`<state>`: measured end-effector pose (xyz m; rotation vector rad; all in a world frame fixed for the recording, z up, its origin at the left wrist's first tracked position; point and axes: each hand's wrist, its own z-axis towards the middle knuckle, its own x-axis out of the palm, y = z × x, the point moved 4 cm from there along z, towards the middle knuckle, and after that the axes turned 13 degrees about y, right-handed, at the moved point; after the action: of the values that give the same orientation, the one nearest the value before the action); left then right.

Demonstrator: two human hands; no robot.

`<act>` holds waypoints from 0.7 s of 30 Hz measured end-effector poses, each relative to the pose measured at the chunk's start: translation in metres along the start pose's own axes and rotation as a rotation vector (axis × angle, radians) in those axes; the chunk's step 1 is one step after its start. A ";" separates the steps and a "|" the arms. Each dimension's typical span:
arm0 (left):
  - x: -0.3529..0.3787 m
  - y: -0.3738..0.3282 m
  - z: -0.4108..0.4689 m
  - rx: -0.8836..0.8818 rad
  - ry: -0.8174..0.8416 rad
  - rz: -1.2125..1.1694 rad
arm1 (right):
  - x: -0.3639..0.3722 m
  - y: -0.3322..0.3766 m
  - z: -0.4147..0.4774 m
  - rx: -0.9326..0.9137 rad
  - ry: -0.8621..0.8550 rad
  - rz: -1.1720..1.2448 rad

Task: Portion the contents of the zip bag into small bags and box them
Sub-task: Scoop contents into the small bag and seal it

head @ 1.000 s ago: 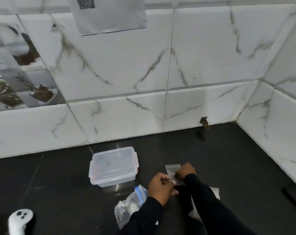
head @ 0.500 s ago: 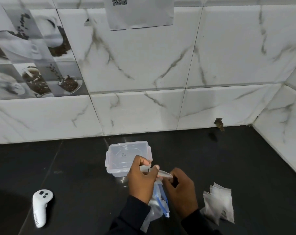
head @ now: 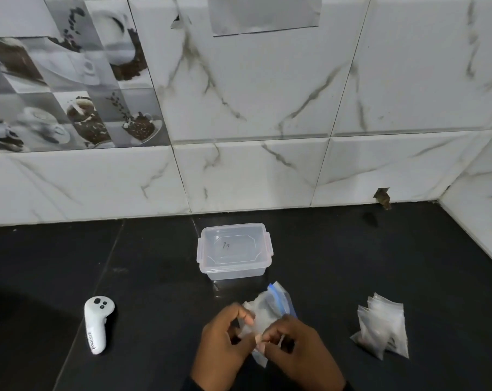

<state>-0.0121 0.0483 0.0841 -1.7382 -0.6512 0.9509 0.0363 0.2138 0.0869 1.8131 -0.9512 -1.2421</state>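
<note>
A clear plastic box with its lid on stands on the black counter, just beyond my hands. My left hand and my right hand meet at the bottom centre, and both pinch a small clear bag between fingertips. The zip bag with a blue seal strip lies right behind that small bag, partly hidden by it. A pile of small clear bags lies on the counter to the right of my right hand.
A white handheld controller lies on the counter to the left. The marble-tiled wall runs along the back and turns forward at the right corner. A small dark hole sits at the wall's base.
The view has shifted right and down. My hands have come lower and nearer to me with the small bag, away from the box, and the zip bag now shows behind them.
</note>
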 end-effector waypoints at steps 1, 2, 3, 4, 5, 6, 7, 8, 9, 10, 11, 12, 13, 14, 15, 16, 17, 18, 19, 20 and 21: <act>0.000 0.004 -0.003 -0.005 0.027 0.022 | 0.002 -0.001 -0.001 0.023 0.032 -0.010; -0.001 0.006 -0.006 0.002 0.049 0.058 | 0.006 -0.002 -0.001 0.041 0.058 -0.030; -0.001 0.007 -0.008 0.029 0.061 0.110 | 0.008 -0.003 -0.001 0.059 0.076 -0.055; -0.001 0.008 -0.010 0.074 0.070 0.173 | 0.010 -0.005 -0.001 0.083 0.079 -0.080; 0.000 0.008 -0.012 0.121 0.077 0.237 | 0.012 -0.005 -0.002 0.111 0.068 -0.106; 0.002 0.009 -0.013 0.153 0.090 0.306 | 0.013 -0.005 -0.003 0.136 0.050 -0.132; 0.003 0.011 -0.015 0.164 0.107 0.372 | 0.014 -0.004 -0.003 0.154 0.023 -0.159; 0.005 0.014 -0.016 0.169 0.120 0.428 | 0.015 -0.004 -0.004 0.156 -0.007 -0.185; 0.007 0.019 -0.016 0.171 0.132 0.459 | 0.015 -0.002 -0.004 0.147 -0.038 -0.213; 0.010 0.022 -0.016 0.170 0.140 0.477 | 0.015 -0.001 -0.004 0.137 -0.061 -0.235; 0.011 0.026 -0.015 0.169 0.138 0.482 | 0.015 0.001 -0.003 0.130 -0.070 -0.245; 0.013 0.027 -0.014 0.170 0.133 0.489 | 0.015 0.002 -0.002 0.131 -0.068 -0.245; 0.013 0.027 -0.013 0.154 0.131 0.477 | 0.014 0.002 -0.001 0.140 -0.057 -0.244; 0.013 0.027 -0.011 0.132 0.122 0.459 | 0.014 0.002 0.000 0.146 -0.043 -0.235; 0.011 0.027 -0.009 0.106 0.122 0.440 | 0.013 0.002 0.000 0.134 -0.023 -0.217; 0.009 0.028 -0.007 0.086 0.121 0.418 | 0.011 0.003 0.001 0.105 -0.015 -0.202; 0.005 0.028 -0.005 0.075 0.106 0.389 | 0.006 0.003 0.001 0.075 -0.035 -0.192; 0.001 0.031 -0.003 0.061 0.093 0.352 | -0.003 0.001 0.002 0.064 -0.094 -0.176; -0.004 0.035 -0.001 0.041 0.082 0.303 | -0.016 -0.002 0.004 0.061 -0.191 -0.153; -0.009 0.040 0.001 0.017 0.083 0.254 | -0.031 -0.011 0.007 0.082 -0.304 -0.133; -0.013 0.045 0.003 -0.005 0.091 0.201 | -0.046 -0.020 0.013 0.109 -0.388 -0.117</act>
<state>-0.0224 0.0241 0.0454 -1.8656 -0.4253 1.0004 0.0152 0.2612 0.0852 1.7638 -1.1539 -1.6862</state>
